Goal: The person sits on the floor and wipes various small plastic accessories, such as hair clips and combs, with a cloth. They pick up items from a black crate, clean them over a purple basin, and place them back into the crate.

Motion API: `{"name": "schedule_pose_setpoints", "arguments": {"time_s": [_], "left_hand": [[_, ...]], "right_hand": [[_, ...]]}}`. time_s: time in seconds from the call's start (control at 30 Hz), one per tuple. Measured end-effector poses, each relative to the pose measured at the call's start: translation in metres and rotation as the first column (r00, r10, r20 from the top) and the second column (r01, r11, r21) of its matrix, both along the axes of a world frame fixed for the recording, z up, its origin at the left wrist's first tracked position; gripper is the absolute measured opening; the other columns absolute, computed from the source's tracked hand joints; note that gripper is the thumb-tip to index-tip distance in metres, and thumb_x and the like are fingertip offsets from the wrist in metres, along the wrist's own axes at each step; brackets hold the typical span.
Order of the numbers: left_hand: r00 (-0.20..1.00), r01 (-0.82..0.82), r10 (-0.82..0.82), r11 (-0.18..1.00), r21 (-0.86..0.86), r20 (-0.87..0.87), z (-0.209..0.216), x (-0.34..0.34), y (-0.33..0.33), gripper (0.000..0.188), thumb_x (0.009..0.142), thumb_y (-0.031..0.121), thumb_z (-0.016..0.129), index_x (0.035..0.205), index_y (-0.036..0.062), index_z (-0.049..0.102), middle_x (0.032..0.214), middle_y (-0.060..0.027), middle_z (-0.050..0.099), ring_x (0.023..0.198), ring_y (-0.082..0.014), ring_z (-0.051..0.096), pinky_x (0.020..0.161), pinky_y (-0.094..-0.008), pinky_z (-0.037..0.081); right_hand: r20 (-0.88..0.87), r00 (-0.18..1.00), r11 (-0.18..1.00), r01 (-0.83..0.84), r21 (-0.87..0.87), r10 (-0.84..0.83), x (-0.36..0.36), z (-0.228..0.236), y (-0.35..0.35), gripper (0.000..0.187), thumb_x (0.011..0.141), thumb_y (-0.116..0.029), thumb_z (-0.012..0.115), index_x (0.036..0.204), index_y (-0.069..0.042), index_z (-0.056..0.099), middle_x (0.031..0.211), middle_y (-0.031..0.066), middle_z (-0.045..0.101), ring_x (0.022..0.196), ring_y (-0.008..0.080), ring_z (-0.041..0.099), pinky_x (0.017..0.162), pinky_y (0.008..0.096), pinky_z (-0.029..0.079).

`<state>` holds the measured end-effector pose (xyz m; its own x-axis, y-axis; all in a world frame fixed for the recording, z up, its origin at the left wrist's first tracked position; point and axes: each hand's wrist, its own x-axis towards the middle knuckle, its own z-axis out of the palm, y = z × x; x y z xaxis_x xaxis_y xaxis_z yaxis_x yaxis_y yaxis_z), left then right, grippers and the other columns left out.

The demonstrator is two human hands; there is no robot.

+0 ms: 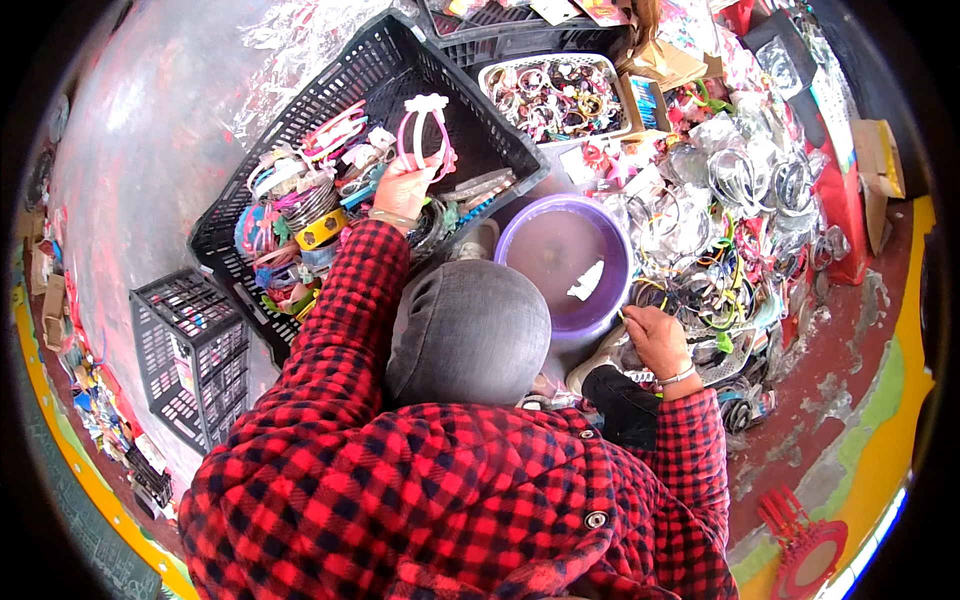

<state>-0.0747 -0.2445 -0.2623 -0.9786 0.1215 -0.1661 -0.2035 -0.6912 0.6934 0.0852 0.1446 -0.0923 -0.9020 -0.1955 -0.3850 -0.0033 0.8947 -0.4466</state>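
Held up over the big black plastic crate (232, 172), a pink headband (404, 133) with white flower shapes on top is pinched in my left hand (405, 188). Below it in the crate lies a pile of headbands and hair ties, a yellow headband (320, 230) among them. My right hand (655, 340) is closed beside the purple basin (626, 235), at its lower right rim. A small pale tip shows at its fingers; what it belongs to I cannot make out. Murky water (545, 245) fills the basin, with a white piece (587, 280) in it.
Bagged hair accessories (740, 175) heap up to the right. A white basket (490, 72) of hair ties stands beyond the basin. At lower left is a smaller black crate (190, 350). My grey-clad knee (468, 335) rises between my arms; a red-rimmed round object (810, 560) lies lower right.
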Motion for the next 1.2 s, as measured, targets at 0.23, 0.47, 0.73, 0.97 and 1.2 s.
{"name": "schedule_pose_setpoints", "arguments": {"time_s": [0.23, 0.47, 0.73, 0.97, 1.2], "left_hand": [[0.960, 0.217, -0.255, 0.938, -0.269, -0.117, 0.107, -0.001, 0.012, 0.013, 0.078, -0.009, 0.053, 0.086, -0.0002, 0.058, 0.101, -0.0174, 0.061, 0.097, -0.0240, 0.059, 0.089, -0.0348, 0.045], [0.762, 0.423, -0.641, 0.601, -0.679, -0.093, 0.253, 0.018, 0.106, 0.013, 0.081, -0.006, 0.053, 0.092, -0.0013, 0.058, 0.094, -0.0109, 0.064, 0.090, -0.0173, 0.060, 0.087, -0.0305, 0.045], [0.528, 0.537, -0.844, 0.415, -0.734, -0.091, 0.271, 0.047, 0.155, 0.017, 0.083, -0.005, 0.054, 0.098, -0.0005, 0.059, 0.091, -0.0007, 0.059, 0.084, -0.0072, 0.053, 0.079, -0.0231, 0.044], [0.589, 0.444, -0.784, 0.515, -0.733, -0.194, 0.295, 0.047, 0.169, 0.020, 0.088, 0.009, 0.053, 0.105, -0.0020, 0.053, 0.100, -0.0086, 0.062, 0.092, -0.0116, 0.057, 0.082, -0.0252, 0.045], [0.824, 0.542, -0.557, 0.724, -0.426, 0.101, 0.296, 0.042, 0.167, 0.024, 0.090, 0.024, 0.051, 0.095, 0.0000, 0.054, 0.075, -0.0105, 0.061, 0.067, -0.0191, 0.062, 0.063, -0.0294, 0.052]], "right_hand": [[0.024, 0.954, 0.842, 0.275, -0.465, -0.299, -0.024, 0.033, -0.013, 0.031, 0.069, 0.007, 0.042, 0.089, 0.000, 0.065, 0.074, 0.0082, 0.062, 0.071, 0.0176, 0.060, 0.068, 0.0288, 0.047], [0.347, 0.872, 0.191, 0.427, -0.884, -0.344, -0.052, 0.117, -0.070, 0.036, 0.083, -0.014, 0.056, 0.115, 0.002, 0.054, 0.098, 0.0060, 0.061, 0.064, 0.0089, 0.053, 0.063, 0.0216, 0.044], [0.550, 0.784, -0.241, 0.497, -0.834, -0.286, -0.042, 0.117, -0.048, 0.014, 0.081, -0.011, 0.063, 0.093, -0.004, 0.064, 0.086, 0.0050, 0.065, 0.066, 0.0095, 0.056, 0.067, 0.0239, 0.045], [0.515, 0.751, -0.305, 0.419, -0.855, -0.413, -0.026, 0.115, -0.017, 0.021, 0.083, -0.013, 0.060, 0.100, -0.002, 0.059, 0.083, 0.0074, 0.064, 0.067, 0.0137, 0.058, 0.062, 0.0257, 0.047], [0.356, 0.919, -0.004, 0.361, -0.933, -0.171, -0.002, 0.138, 0.015, 0.020, 0.086, -0.014, 0.056, 0.099, 0.001, 0.059, 0.077, 0.0045, 0.061, 0.066, 0.0097, 0.058, 0.061, 0.0206, 0.046]]}}
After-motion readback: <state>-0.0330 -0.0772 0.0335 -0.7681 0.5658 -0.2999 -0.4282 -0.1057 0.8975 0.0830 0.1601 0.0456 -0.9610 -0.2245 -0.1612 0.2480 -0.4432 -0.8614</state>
